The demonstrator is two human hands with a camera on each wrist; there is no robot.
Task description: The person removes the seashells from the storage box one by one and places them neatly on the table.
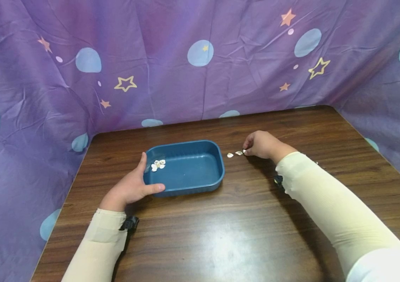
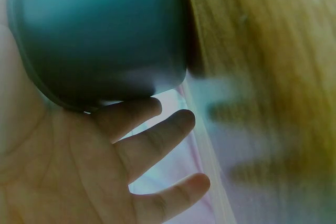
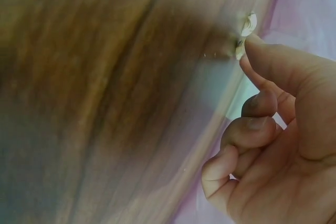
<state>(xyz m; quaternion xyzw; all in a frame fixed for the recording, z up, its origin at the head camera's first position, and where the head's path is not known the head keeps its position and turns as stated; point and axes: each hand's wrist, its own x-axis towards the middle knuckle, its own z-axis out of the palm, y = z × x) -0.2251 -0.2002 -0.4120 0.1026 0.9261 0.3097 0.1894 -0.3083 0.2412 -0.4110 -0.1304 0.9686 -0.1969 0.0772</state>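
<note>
A blue rectangular plastic bin stands on the table, with several small white seashells clustered at its left end. My left hand rests against that end, thumb along the near rim and the hand spread around the corner. In the left wrist view, the fingers stretch out below the bin wall, spread apart. To the right of the bin, my right hand pinches a small seashell between thumb and index finger, low at the table; its other fingers curl in. Beside it lie two loose seashells.
The brown wood-grain table ends at a purple curtain printed with stars and dots, which hangs behind and at both sides. Dark wrist cameras sit on both forearms.
</note>
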